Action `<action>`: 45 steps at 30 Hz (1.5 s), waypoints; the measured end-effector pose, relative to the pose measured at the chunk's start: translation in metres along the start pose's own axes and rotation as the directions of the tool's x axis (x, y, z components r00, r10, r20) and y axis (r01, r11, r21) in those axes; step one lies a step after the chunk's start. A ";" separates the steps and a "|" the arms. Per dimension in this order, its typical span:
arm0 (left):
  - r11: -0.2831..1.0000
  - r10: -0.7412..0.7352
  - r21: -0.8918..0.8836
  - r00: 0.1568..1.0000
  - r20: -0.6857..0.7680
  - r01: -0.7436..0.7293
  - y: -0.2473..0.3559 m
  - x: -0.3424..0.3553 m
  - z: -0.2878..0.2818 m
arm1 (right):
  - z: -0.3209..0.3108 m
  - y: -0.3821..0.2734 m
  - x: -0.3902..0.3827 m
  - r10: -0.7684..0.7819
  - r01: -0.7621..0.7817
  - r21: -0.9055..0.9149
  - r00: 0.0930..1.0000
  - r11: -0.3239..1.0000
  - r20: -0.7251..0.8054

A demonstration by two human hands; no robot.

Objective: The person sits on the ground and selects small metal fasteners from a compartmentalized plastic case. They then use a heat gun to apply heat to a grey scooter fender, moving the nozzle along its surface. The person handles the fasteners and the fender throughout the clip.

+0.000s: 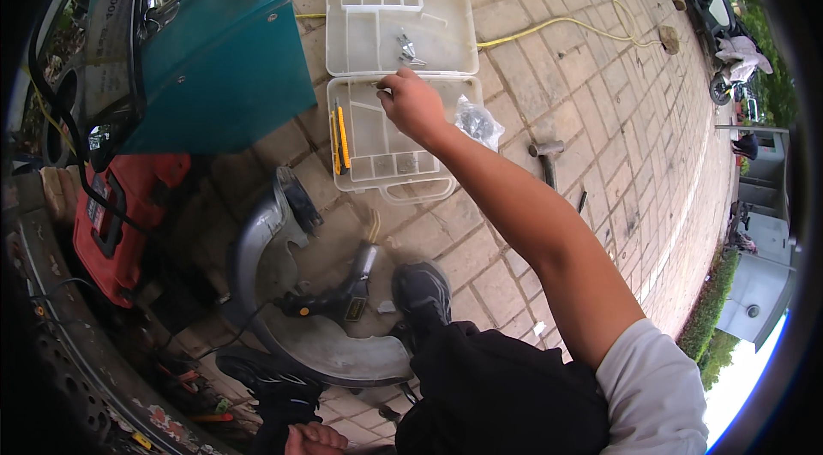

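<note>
My right hand reaches over a clear plastic organizer case lying unfolded on the ground. Its thumb and fingers are pinched together; a tiny thing seems to be at the tips, too small to name. Small metal pieces lie in the case's far half. In the near half are yellow utility knives and a clear bag with grey contents. My left hand is at the bottom edge, fingers curled, whatever they hold hidden. Between my feet a pistol-shaped tool with a silver barrel and prongs rests on a curved grey plastic part.
A teal metal machine stands at the far left, with a red toolbox nearer. Right of the case lie a hammer and a small black rod. A yellow cable crosses the brick paving. A motorbike stands far right.
</note>
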State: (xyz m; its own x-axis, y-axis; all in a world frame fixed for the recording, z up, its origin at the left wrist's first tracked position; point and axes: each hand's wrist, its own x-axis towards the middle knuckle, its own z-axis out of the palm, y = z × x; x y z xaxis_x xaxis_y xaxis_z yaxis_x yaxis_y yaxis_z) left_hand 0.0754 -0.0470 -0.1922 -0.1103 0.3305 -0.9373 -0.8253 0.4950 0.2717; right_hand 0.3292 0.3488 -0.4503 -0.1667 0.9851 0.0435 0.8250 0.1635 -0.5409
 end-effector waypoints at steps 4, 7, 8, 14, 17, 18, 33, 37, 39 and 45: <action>1.000 -0.024 -0.002 0.998 -0.053 0.024 -0.002 0.002 0.000 | 0.017 0.005 0.024 -0.169 0.171 -0.176 0.985 0.969 0.024; 1.000 -0.030 -0.002 0.999 -0.030 0.030 -0.001 0.003 -0.001 | 0.025 0.008 0.031 -0.247 0.253 -0.250 0.967 0.935 0.054; 1.000 -0.031 -0.001 0.999 -0.032 0.031 -0.001 0.003 -0.002 | 0.026 0.008 0.031 -0.258 0.266 -0.275 0.964 0.924 0.064; 0.999 -0.036 0.001 0.999 -0.035 0.037 0.000 0.005 -0.003 | 0.033 0.005 0.032 -0.280 0.310 -0.375 0.951 0.874 0.132; 0.999 -0.046 -0.011 0.998 -0.037 0.046 0.001 0.005 -0.003 | 0.033 0.004 0.033 -0.284 0.323 -0.404 0.946 0.856 0.155; 0.999 -0.052 -0.017 0.998 -0.037 0.052 0.001 0.004 -0.003 | 0.032 0.004 0.033 -0.282 0.315 -0.359 0.949 0.879 0.143; 0.999 -0.027 -0.026 0.998 -0.057 0.026 0.001 0.001 0.000 | -0.050 -0.015 -0.047 0.088 -0.163 0.330 0.969 0.930 0.231; 0.998 -0.044 -0.036 0.999 -0.028 0.043 0.001 0.002 -0.002 | -0.051 -0.021 -0.078 -0.040 -0.039 0.250 0.951 0.968 0.305; 0.998 -0.050 -0.039 0.999 0.001 0.050 0.001 0.002 -0.003 | -0.045 -0.020 -0.088 -0.087 0.020 0.205 0.943 0.979 0.322; 0.998 -0.045 -0.047 0.999 -0.008 0.044 0.001 0.002 -0.004 | -0.032 -0.011 -0.094 -0.114 0.067 0.152 0.940 0.986 0.322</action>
State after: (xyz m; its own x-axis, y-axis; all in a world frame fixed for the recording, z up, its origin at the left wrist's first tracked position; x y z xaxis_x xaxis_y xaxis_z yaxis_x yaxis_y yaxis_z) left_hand 0.0727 -0.0489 -0.1946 -0.0775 0.3018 -0.9502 -0.8545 0.4710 0.2192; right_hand 0.3535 0.2558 -0.4217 -0.4247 0.8896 -0.1679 0.7200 0.2194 -0.6584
